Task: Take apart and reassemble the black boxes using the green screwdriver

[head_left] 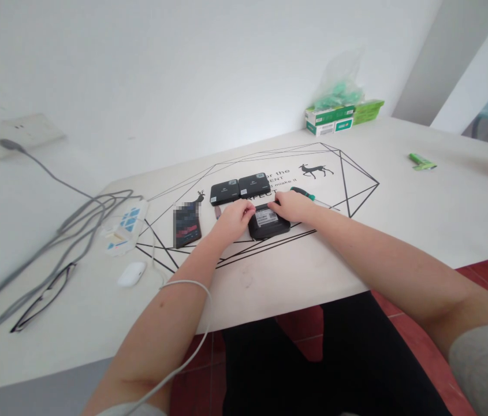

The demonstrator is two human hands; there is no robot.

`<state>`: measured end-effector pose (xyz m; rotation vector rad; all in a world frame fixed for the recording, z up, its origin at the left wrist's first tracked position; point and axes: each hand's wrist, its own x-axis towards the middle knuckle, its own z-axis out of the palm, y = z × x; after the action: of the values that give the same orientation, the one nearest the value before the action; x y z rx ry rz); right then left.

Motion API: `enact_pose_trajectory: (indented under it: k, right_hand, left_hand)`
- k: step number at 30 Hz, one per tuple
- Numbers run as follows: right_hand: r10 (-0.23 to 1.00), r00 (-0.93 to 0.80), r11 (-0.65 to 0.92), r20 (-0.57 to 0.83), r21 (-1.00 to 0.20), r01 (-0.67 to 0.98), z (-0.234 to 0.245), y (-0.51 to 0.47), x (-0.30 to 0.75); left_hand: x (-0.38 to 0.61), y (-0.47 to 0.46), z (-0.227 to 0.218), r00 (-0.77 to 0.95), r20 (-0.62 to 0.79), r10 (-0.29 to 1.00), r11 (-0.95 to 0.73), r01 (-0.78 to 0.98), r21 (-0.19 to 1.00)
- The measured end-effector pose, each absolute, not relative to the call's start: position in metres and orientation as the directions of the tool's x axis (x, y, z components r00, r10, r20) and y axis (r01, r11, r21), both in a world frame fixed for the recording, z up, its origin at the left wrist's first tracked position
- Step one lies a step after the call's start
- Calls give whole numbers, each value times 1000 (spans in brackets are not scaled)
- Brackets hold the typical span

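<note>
Device (pixel 268 230): black, label up on the white table (pixel 399 190), its far edge between the two hands.
Left hand (pixel 234 218): thumb and fingertips drawn together at the far left corner; cannot tell whether they pinch anything.
Right hand (pixel 294 206): digits at the far right edge, partly hidden; cannot tell the grip.
Screwdriver (pixel 304 194): partly behind the right hand.

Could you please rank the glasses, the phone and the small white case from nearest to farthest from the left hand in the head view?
1. Phone: just to the left of the left hand.
2. White case: farther left, and lower in the view.
3. Glasses: farthest left of the three.
</note>
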<state>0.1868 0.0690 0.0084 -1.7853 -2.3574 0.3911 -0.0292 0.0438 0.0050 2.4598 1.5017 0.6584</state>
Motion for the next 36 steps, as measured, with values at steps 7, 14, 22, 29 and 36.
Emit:
enact_pose_trajectory:
  k: [7, 14, 22, 29, 36]
  right_hand:
    - [962, -270, 247, -38, -302, 921, 10, 68, 187]
    - [963, -269, 245, -36, -310, 919, 11, 67, 186]
    - [961, -275, 252, -32, -314, 915, 11, 67, 186]
    - [960, -277, 254, -34, -305, 918, 10, 68, 187]
    - [962, -269, 243, -41, -315, 918, 12, 66, 186]
  left_hand:
    - [-41, 36, 22, 438, 118, 891, -449, 814, 369]
    - [-42, 17, 38, 364, -240, 900, -273, 899, 342]
    - [-31, 15, 35, 298, -251, 921, -247, 945, 215]
    - [-30, 12, 39, 305, -305, 902, -246, 945, 218]
    - [-27, 6, 48, 331, -336, 882, -279, 941, 193]
